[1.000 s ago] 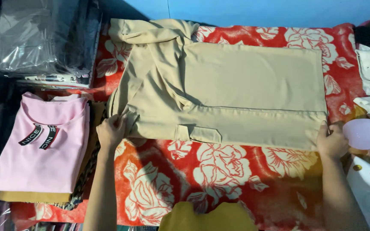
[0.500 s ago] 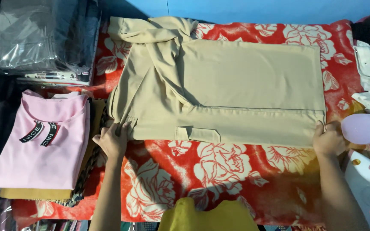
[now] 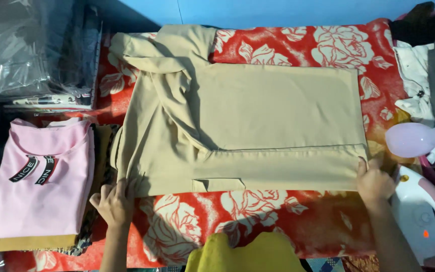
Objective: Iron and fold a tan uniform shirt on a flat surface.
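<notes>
A beige garment (image 3: 258,126) lies spread flat across the middle of the bench (image 3: 328,45), which is covered in a red cloth with large white roses. It is partly folded: the near long edge is turned up into a narrow band, and the collar and a sleeve bunch in soft creases at the far left.

The left hand (image 3: 113,201) rests on the near-left corner of the garment, fingers spread and pressing rather than pinching. The right hand (image 3: 373,181) has the near-right corner, fingers curled over the hem; how firmly it grips I cannot tell.

The work looks to be mid-fold, with both corners being set square. A further fold would, I judge, call for both hands to lift together so the band stays straight.

The fabric looks smooth, matte and thin, draping easily. At the left a folded pink top (image 3: 36,186) caps a small stack; clear plastic bags (image 3: 31,50) lie beyond it. A white and pink iron (image 3: 421,216) sits near right.
</notes>
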